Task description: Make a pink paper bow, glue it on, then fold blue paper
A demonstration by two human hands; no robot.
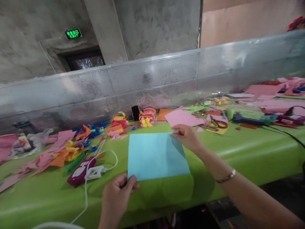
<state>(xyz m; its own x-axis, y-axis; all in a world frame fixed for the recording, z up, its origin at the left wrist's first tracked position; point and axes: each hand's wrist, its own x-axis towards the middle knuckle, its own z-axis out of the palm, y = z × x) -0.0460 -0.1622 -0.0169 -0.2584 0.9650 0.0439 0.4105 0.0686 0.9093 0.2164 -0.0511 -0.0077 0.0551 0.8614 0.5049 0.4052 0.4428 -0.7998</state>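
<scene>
A light blue sheet of paper (154, 157) is held over the front part of the green-covered table, its face turned up toward me. My left hand (120, 190) pinches its near left corner, with the thumb on top. At the far right corner, my right hand (187, 136) grips the edge between thumb and fingers. A bracelet (226, 176) circles my right wrist. Left of the sheet lies a purple power strip (81, 171) with a white charger (95, 171) and cable.
Orange and yellow paper pieces (69, 152) and a green-handled tool (75, 162) lie left. Behind the sheet are a phone (135, 113), paper bows (146, 117) and pink paper (182, 117). Scissors (218, 122) and a blue corded tool (247, 119) lie right. A perforated metal screen (166, 73) lines the back.
</scene>
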